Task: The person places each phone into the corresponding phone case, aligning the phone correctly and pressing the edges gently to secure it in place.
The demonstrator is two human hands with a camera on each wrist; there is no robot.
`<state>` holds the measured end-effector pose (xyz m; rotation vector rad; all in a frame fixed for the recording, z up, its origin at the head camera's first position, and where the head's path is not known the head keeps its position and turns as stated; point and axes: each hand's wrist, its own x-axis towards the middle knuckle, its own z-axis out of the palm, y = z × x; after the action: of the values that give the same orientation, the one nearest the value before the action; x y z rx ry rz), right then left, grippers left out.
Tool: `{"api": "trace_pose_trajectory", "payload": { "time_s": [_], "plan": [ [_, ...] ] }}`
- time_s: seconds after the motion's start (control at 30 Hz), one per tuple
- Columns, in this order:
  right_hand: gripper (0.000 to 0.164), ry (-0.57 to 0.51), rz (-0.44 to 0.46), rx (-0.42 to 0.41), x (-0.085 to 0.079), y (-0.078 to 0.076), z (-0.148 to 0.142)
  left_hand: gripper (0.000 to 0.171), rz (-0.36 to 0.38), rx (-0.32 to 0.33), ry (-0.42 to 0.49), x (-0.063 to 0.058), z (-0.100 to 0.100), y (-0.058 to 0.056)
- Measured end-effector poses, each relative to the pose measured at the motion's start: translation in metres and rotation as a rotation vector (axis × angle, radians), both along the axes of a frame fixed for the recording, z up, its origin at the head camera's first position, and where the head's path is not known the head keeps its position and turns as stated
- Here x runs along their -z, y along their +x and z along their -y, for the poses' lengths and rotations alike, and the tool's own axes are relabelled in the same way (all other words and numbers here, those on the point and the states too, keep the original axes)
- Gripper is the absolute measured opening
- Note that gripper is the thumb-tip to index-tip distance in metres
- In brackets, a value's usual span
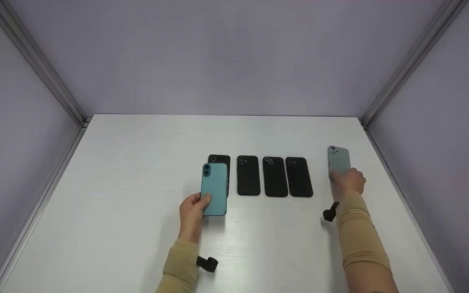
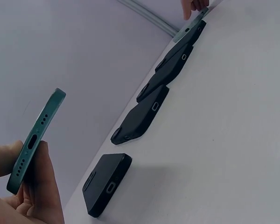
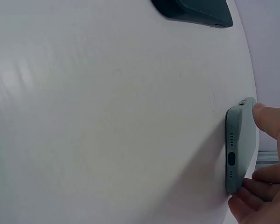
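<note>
My left hand (image 1: 192, 213) grips a teal phone (image 1: 217, 189) by its lower left edge, thumb on the back face, raised above the table. In the left wrist view its bottom edge (image 2: 33, 140) with the charging port shows. It partly covers a black phone (image 1: 220, 158) lying behind it in the head view. Far to the right, my right hand (image 1: 350, 181) holds a pale grey-green phone (image 1: 339, 158) at its lower end, camera side up. The right wrist view shows the thumb at one side of that phone (image 3: 242, 144) and the curled fingers at the other.
Three more black phones stand in a row to the right of the covered one: the first (image 1: 248, 177), the second (image 1: 275, 179) and the third (image 1: 299, 179), these last two nearly touching. All lie on a white table (image 1: 108, 183) enclosed by pale walls (image 1: 234, 61).
</note>
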<state>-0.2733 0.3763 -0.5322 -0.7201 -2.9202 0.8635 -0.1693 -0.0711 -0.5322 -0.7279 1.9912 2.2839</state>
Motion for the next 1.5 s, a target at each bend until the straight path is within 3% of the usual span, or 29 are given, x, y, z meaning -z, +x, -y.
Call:
{"api": "trace_pose_trajectory", "payload": {
  "time_s": [0.37,0.57,0.8,0.93,1.17,1.3,1.5],
  "plan": [
    [0.060,0.131,0.015,0.015,0.006,0.002,0.010,0.041,-0.013,0.004,0.003,0.001,-0.008,0.004],
    [0.062,0.160,0.030,0.033,0.007,-0.002,0.011,0.038,-0.022,-0.001,0.007,0.001,-0.010,0.005],
    [0.061,0.035,-0.018,0.138,0.005,-0.004,0.009,0.038,-0.022,0.006,0.018,0.003,-0.012,0.007],
    [0.055,-0.037,-0.034,0.155,0.002,-0.002,0.005,0.041,-0.030,0.020,0.025,0.002,-0.015,0.007],
    [0.050,-0.297,-0.056,0.181,-0.008,0.007,-0.001,0.042,-0.027,0.018,0.020,0.001,-0.016,0.006],
    [0.051,-0.393,-0.063,0.220,-0.010,0.011,-0.003,0.041,-0.033,0.006,0.016,0.003,-0.018,0.006],
    [0.052,-0.562,-0.151,0.295,-0.010,0.013,0.001,0.038,-0.041,-0.017,0.029,0.005,-0.023,0.008]
  ]
}}
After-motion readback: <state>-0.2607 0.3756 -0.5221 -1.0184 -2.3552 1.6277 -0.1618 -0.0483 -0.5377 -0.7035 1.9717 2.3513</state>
